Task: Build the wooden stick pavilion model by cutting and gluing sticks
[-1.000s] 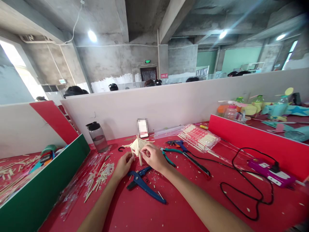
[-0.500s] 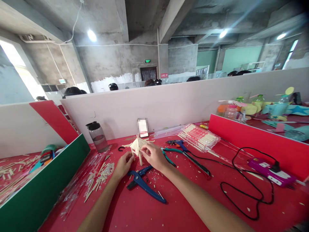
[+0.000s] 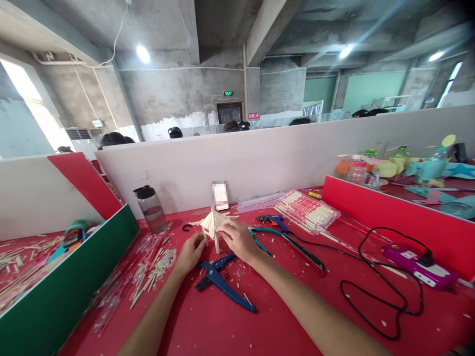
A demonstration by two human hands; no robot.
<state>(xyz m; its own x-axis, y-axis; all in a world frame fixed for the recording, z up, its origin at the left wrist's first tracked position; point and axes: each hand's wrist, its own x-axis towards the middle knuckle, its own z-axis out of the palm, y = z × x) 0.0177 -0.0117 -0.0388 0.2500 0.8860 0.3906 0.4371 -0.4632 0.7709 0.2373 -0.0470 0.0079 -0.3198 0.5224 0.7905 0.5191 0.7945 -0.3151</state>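
Observation:
A small pavilion-like model of pale wooden sticks (image 3: 212, 220), with a pointed roof and stick legs, stands upright on the red table (image 3: 208, 331). Closed at its left side, my left hand (image 3: 191, 252) has its fingertips around a leg. My right hand (image 3: 236, 238) pinches the right edge of the roof, and its fingertips are partly hidden. Just in front of the model lies a blue-handled cutter (image 3: 222, 286). To the right of my right hand are green-handled pliers (image 3: 265, 230) and a blue glue gun (image 3: 276, 221).
A water bottle (image 3: 150, 208) and a propped phone (image 3: 220, 195) stand near the white partition (image 3: 282, 158). Cut sticks (image 3: 150, 277) and plastic wrap lie left. A bundle of sticks (image 3: 308, 210), a utility knife (image 3: 306, 253), a black cord (image 3: 371, 287) and a purple power strip (image 3: 419, 267) lie right.
The whole view has shifted very slightly. Both hands stay at the stick model, and nothing has been taken up or let go.

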